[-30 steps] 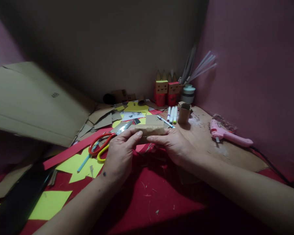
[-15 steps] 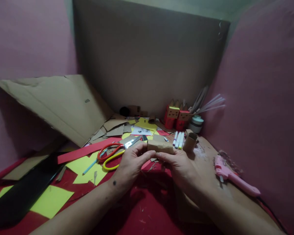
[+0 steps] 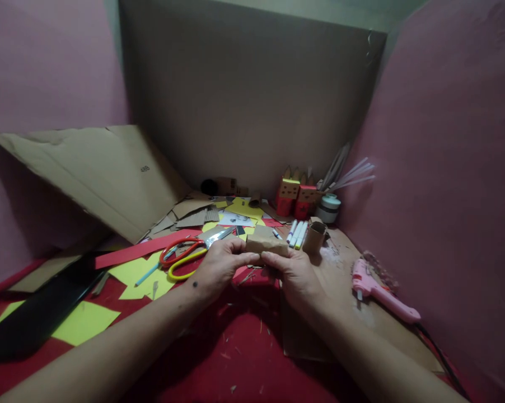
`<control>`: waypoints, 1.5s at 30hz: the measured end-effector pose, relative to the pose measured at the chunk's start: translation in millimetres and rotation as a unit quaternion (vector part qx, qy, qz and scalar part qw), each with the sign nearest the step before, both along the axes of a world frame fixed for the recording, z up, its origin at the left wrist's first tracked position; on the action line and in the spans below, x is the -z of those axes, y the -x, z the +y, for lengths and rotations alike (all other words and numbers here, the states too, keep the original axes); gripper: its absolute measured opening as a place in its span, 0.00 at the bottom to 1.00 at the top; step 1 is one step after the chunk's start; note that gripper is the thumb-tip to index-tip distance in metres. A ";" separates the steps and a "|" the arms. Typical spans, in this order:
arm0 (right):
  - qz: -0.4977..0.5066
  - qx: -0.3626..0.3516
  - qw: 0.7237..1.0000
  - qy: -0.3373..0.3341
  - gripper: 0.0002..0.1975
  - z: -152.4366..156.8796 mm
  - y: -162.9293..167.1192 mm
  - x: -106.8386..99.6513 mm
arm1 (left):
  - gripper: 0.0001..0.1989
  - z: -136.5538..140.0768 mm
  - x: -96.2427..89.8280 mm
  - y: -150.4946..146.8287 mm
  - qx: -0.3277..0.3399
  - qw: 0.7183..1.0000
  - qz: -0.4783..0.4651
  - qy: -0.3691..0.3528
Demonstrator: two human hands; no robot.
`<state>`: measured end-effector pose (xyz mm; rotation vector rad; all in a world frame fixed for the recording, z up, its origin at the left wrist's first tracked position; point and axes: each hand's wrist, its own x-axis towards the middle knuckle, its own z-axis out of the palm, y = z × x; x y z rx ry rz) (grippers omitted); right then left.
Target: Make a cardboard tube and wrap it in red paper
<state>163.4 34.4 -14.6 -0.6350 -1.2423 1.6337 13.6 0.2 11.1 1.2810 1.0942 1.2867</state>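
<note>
Both hands hold a brown cardboard tube (image 3: 267, 244) lying sideways above the red cloth. At its left end, my left hand (image 3: 225, 263) is closed on it, thumb along the near side. My right hand (image 3: 292, 274) grips the right end, its thumb almost meeting the left one; its lower fingers are partly hidden. Just left of my left hand lie scissors (image 3: 187, 257) with one red and one yellow handle. Beyond my right hand an upright cardboard tube (image 3: 314, 238) stands beside several white markers (image 3: 297, 234).
A pink glue gun (image 3: 380, 291) rests on a cardboard sheet (image 3: 353, 322) at the right. Two red figures (image 3: 288, 196) and a lidded jar (image 3: 328, 208) stand behind. Yellow paper (image 3: 87, 323), a red strip (image 3: 141, 249) and a large cardboard panel (image 3: 93, 173) occupy the left.
The whole scene has shifted slightly left and up in view. My hands keep hold of the tube, which shows little change in pose.
</note>
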 end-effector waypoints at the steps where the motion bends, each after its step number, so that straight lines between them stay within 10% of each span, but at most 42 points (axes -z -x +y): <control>1: 0.000 -0.010 1.000 0.002 0.12 0.7 -1.2 -0.8 | 0.07 2.5 -1.0 1.2 0.004 1.000 0.001 0.003; 26: -0.014 -0.002 0.998 0.062 0.14 8.6 -7.9 -0.1 | 0.09 14.9 8.9 -27.3 -0.077 0.995 -0.052 -0.023; 34: 0.007 0.035 0.999 -0.020 0.10 15.1 -8.2 3.3 | 0.09 16.1 7.6 -12.1 -0.063 0.993 0.025 -0.098; 45: -0.012 0.008 1.000 -0.017 0.12 12.2 -5.5 4.3 | 0.13 17.4 22.6 -9.9 -0.024 0.993 -0.113 0.018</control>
